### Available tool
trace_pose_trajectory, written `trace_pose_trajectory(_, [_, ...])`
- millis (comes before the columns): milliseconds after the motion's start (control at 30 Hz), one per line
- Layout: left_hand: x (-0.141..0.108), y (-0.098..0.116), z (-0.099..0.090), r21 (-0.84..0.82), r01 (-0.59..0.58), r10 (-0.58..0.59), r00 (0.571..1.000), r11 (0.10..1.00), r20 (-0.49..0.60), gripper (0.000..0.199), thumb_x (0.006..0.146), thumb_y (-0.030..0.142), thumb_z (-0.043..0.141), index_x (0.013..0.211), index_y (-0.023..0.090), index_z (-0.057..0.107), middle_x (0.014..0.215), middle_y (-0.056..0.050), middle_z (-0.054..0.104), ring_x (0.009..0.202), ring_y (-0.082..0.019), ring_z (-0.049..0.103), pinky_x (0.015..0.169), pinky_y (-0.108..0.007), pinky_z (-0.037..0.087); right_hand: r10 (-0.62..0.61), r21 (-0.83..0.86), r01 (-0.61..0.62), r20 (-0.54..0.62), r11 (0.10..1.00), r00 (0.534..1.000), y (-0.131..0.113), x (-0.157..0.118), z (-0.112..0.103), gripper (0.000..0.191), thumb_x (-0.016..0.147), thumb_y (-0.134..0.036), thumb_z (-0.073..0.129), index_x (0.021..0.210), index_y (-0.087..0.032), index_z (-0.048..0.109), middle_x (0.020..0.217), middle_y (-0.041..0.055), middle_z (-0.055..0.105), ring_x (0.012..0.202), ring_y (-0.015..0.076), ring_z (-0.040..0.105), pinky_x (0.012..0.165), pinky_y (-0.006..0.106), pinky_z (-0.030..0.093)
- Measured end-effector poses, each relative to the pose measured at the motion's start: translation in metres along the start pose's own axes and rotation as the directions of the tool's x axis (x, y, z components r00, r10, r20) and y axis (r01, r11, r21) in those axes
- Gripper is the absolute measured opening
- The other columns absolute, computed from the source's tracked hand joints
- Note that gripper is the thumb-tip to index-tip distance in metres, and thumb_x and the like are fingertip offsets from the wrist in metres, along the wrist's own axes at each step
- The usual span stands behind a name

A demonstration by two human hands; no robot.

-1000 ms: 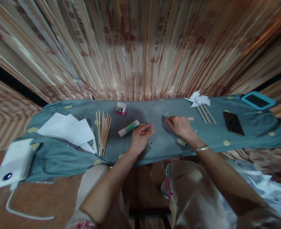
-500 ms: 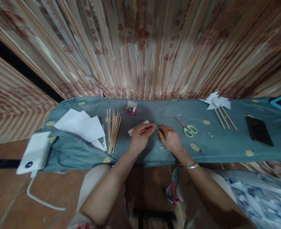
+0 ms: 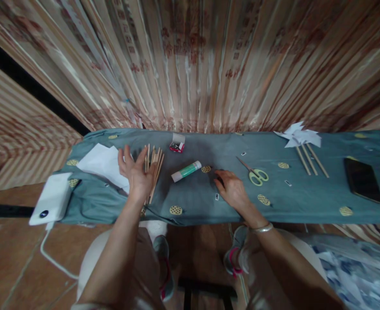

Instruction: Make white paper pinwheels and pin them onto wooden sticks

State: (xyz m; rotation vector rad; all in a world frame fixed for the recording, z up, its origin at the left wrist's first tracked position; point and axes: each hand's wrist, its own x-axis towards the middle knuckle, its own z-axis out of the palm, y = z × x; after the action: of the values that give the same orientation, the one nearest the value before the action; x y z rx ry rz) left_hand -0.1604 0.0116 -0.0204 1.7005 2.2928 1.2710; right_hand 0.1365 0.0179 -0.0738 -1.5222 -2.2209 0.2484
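My left hand (image 3: pixel 138 174), its fingers spread and nothing in them, is over the white paper sheets (image 3: pixel 101 161) and the bundle of thin wooden sticks (image 3: pixel 157 174), partly covering both. I cannot tell whether it touches them. Right of the sticks lies a glue stick (image 3: pixel 186 171) with a green and white label. My right hand (image 3: pixel 231 187) rests on the cloth, fingers loosely bent and thumb apart, with nothing visible in it. Closest to it are the green-handled scissors (image 3: pixel 257 175), lying partly spread. Behind the glue stick stands a small red box (image 3: pixel 177 144), lid up, with small dark items inside.
Paper pinwheels (image 3: pixel 301 137) on wooden sticks lie at the right, beside a black phone (image 3: pixel 364 180). A white power bank (image 3: pixel 51 198) with a cable sits at the left edge of the cloth-covered table (image 3: pixel 205 211). A striped curtain (image 3: pixel 190 64) hangs behind.
My left hand has moved left from beside my right hand to above the paper and sticks, its fingers spreading. The glue stick is now fully uncovered. My right hand has barely moved.
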Motion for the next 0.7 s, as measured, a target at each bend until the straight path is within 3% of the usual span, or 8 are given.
trace_pose_trajectory(100, [-0.004, -0.01, -0.005, 0.082, 0.082, -0.088, 0.994, 0.993, 0.061, 0.054, 0.081, 0.033, 0.068, 0.133, 0.024, 0.06, 0.164, -0.011, 0.019, 0.148, -0.048, 0.0, 0.113, -0.071, 0.007, -0.005, 0.007, 0.005, 0.012, 1.0, 1.0, 0.002, 0.001, 0.0, 0.033, 0.094, -0.023, 0.045, 0.118, -0.011, 0.064, 0.112, 0.0148, 0.071, 0.104, 0.0276, 0.063, 0.096, 0.04, 0.049])
trace_pose_trajectory(300, [-0.013, -0.021, 0.005, 0.28, 0.173, -0.229, 0.957, 0.944, 0.178, 0.049, 0.09, 0.035, 0.057, 0.137, 0.021, 0.058, 0.166, -0.016, 0.008, 0.149, -0.05, -0.004, 0.112, -0.074, 0.002, -0.034, 0.037, 0.034, -0.006, 0.999, 0.999, 0.006, 0.004, 0.001, 0.029, 0.092, -0.021, 0.048, 0.114, -0.011, 0.065, 0.109, 0.0152, 0.072, 0.101, 0.0275, 0.064, 0.094, 0.041, 0.051])
trace_pose_trajectory(400, [-0.014, -0.023, 0.009, 0.344, 0.167, -0.241, 0.953, 0.924, 0.183, 0.054, 0.09, 0.038, 0.057, 0.141, 0.021, 0.054, 0.165, -0.019, 0.007, 0.149, -0.048, -0.005, 0.112, -0.073, 0.003, -0.049, 0.039, 0.05, -0.02, 0.998, 0.999, 0.008, 0.003, 0.002, 0.028, 0.092, -0.021, 0.049, 0.112, -0.013, 0.066, 0.107, 0.0142, 0.072, 0.099, 0.0277, 0.064, 0.092, 0.042, 0.052])
trace_pose_trajectory(500, [-0.014, -0.023, 0.01, 0.361, 0.159, -0.236, 0.955, 0.919, 0.178, 0.061, 0.089, 0.041, 0.056, 0.144, 0.015, 0.049, 0.163, -0.025, 0.006, 0.149, -0.049, -0.004, 0.112, -0.073, 0.004, -0.062, 0.044, 0.064, -0.029, 0.997, 0.998, 0.009, 0.003, 0.003, 0.027, 0.092, -0.021, 0.048, 0.112, -0.014, 0.065, 0.106, 0.0142, 0.072, 0.098, 0.028, 0.064, 0.092, 0.042, 0.052])
trace_pose_trajectory(700, [-0.014, -0.026, 0.01, 0.384, 0.164, -0.241, 0.957, 0.909, 0.161, 0.057, 0.088, 0.039, 0.056, 0.136, 0.008, 0.055, 0.163, -0.027, 0.008, 0.149, -0.048, -0.002, 0.111, -0.074, 0.003, -0.062, 0.056, 0.063, -0.026, 0.996, 0.998, 0.009, 0.003, 0.002, 0.028, 0.092, -0.021, 0.049, 0.113, -0.012, 0.065, 0.104, 0.0146, 0.071, 0.097, 0.0277, 0.064, 0.091, 0.041, 0.052])
